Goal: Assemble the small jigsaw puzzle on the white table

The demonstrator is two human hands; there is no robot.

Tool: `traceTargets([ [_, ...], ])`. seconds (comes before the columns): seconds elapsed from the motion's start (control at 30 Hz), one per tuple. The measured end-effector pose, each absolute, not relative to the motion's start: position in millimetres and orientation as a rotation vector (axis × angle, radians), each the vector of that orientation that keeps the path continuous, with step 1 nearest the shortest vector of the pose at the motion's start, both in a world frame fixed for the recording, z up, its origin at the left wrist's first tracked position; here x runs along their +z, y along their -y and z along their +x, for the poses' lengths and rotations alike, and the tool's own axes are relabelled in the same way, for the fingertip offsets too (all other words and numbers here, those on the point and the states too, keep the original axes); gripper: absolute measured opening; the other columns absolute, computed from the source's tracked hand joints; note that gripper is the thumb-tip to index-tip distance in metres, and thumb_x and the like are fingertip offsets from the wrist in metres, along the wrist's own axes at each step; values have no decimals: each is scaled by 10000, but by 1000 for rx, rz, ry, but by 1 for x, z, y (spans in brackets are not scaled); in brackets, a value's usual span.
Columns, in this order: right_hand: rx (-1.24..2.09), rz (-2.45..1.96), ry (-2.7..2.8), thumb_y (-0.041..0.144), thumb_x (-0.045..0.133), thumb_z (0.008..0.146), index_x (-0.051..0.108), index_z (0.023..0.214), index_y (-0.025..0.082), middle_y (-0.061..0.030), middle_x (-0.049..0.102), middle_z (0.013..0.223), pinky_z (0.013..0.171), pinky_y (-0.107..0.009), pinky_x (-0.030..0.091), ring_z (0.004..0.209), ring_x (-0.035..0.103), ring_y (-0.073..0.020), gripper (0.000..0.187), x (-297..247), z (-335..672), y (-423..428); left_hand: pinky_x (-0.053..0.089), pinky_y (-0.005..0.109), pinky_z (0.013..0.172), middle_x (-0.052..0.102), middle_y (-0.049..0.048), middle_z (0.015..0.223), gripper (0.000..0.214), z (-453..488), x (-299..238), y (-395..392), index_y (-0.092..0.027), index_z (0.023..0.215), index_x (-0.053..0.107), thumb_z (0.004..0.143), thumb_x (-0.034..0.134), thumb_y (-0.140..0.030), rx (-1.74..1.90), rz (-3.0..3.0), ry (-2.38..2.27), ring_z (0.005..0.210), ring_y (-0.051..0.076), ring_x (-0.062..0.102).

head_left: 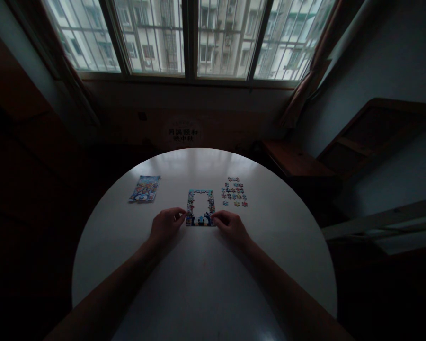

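Note:
A partly assembled jigsaw puzzle (200, 221) lies flat on the white table in front of me. Its border and lower rows are joined around a bare white middle. My left hand (166, 223) is closed at the puzzle's lower left edge, thumb and fingertips together against it. On the opposite side, my right hand (232, 224) pinches the lower right edge in the same way. Loose puzzle pieces (239, 191) are spread in rough rows to the right of the puzzle, beyond my right hand. A colourful printed picture sheet or packet (145, 188) lies to the left.
The round white table (202, 284) has a curved edge all round. Behind it are a low wall and a barred window (190, 42). A brown wooden bench or low cabinet (298, 158) stands past the table at the right. The room is dim.

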State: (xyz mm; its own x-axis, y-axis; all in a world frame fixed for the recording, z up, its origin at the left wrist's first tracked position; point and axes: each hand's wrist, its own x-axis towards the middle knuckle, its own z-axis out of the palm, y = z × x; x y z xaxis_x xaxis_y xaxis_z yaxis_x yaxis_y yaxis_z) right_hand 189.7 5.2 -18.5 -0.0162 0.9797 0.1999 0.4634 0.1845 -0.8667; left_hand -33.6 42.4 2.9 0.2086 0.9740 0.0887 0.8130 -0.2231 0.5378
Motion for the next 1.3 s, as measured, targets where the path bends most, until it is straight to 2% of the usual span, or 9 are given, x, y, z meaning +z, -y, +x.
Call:
traceTargets([
  [0.77, 745, -1405, 1634, 229, 554, 778, 693, 836, 159, -35, 678, 738, 624, -253, 450, 660, 595, -145, 166, -17, 190, -4, 314, 208, 529, 650, -3, 642, 240, -36, 2, -43, -237, 886, 712, 814, 535, -382, 733, 2106, -1703, 575, 124, 568],
  [1.3, 754, -1395, 1644, 229, 546, 780, 688, 847, 162, -39, 678, 746, 625, -255, 454, 667, 599, -146, 171, -20, 191, -5, 298, 206, 498, 617, 3, 570, 321, -35, 1, -44, -208, 882, 723, 820, 517, -446, 913, 2064, -1691, 502, 116, 518],
])
